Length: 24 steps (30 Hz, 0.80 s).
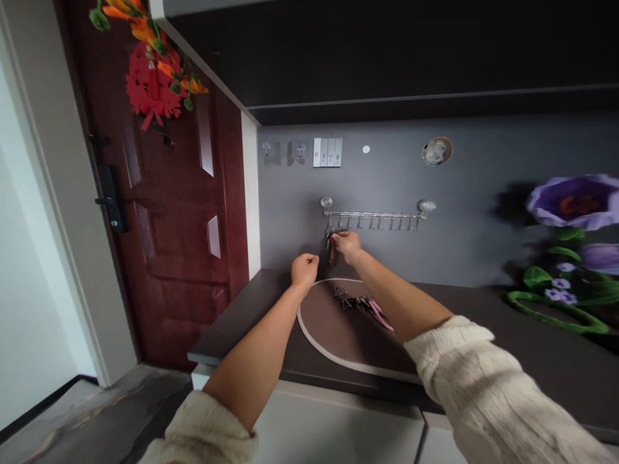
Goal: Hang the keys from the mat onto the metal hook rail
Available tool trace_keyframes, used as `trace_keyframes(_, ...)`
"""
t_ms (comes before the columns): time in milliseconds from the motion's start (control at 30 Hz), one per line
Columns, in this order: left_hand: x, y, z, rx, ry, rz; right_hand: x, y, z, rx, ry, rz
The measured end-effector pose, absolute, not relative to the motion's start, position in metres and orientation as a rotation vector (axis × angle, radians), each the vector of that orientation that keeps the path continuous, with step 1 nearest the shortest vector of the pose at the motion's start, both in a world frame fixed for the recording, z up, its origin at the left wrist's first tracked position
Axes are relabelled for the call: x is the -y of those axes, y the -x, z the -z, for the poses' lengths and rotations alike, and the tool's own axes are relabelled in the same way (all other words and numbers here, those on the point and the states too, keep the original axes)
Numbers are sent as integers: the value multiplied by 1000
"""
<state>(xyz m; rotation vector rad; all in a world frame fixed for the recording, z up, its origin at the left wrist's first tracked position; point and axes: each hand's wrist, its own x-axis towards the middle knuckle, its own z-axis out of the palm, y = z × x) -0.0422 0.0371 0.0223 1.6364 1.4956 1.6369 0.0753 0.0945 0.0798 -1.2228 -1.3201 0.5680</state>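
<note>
My right hand (348, 245) is closed on a bunch of keys (333, 251) with a brown hanging piece, just under the left end of a clear hook rack (374, 215) on the grey wall. Whether the key ring sits on the leftmost hook is too small to tell. Lower and to the left, my left hand (304, 269) is closed with fingers curled, apart from the keys; what it holds, if anything, is hidden. More keys (341, 295) and a pink strap (380, 314) lie on a brown mat (322, 322) below my hands.
The mat lies on a dark counter (232, 309) under a dark overhead cabinet (387, 58). Purple fabric flowers (575, 203) stand at the right. A switch panel (327, 153) is above the rack. A red-brown door (178, 258) with orange flowers (145, 29) is at the left.
</note>
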Motion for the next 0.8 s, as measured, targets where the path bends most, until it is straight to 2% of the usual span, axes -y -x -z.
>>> trace_keyframes(300, -23, 35, -16, -1298, -1725, -1269, -34, -109, -58, 1693, 1349, -522)
trace_keyframes(533, -21, 33, -5, -1382, -1898, -1135, -20, -126, -22, 1931, 1509, -319)
trace_keyframes(800, -31, 31, 5, -1468, -2129, -961, -19, -127, -14, 2117, 1567, -287)
